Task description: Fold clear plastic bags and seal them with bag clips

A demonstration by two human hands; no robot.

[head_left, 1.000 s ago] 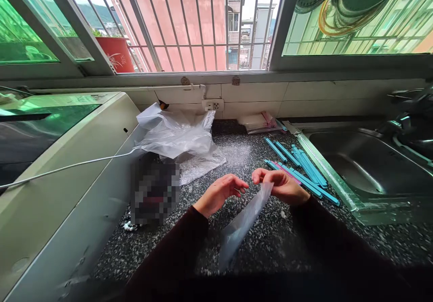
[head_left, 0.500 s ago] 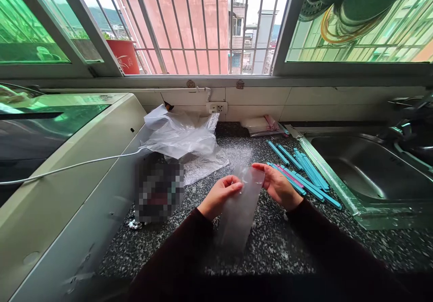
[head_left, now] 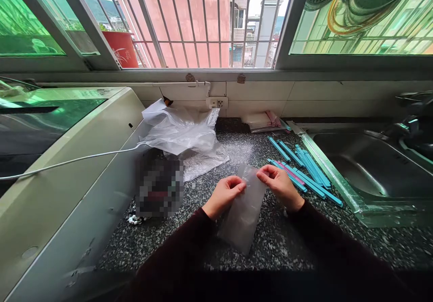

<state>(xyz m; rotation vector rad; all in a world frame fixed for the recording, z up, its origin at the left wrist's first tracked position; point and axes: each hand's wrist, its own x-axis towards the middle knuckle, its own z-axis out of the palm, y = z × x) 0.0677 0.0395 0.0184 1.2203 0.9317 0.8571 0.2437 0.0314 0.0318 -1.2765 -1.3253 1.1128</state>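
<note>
A clear plastic bag [head_left: 244, 216], long and narrow, is held up in front of me over the speckled counter. Its left edge near the top is pinched between the thumb and fingers of my left hand [head_left: 226, 194]. My right hand [head_left: 280, 185] grips the upper right corner, thumb and fingertips pressed together. Just beyond my right hand lie several turquoise plastic strips [head_left: 313, 167], long and thin, with pink strips [head_left: 289, 172] among them. Whether anything is inside the bag I cannot make out; it looks flat.
Crumpled clear plastic bags [head_left: 184, 133] lie at the back left, next to a pixelated dark object [head_left: 158, 189]. A flat plastic packet [head_left: 264, 121] rests by the wall. The steel sink [head_left: 358, 212] borders the right side; a pale machine [head_left: 111, 157] with a white cable stands left.
My right hand's fingers, stretched along the bag's top edge before, have curled into a pinch at its corner. The bag's lower end has swung slightly right. The camera view has tilted down a little.
</note>
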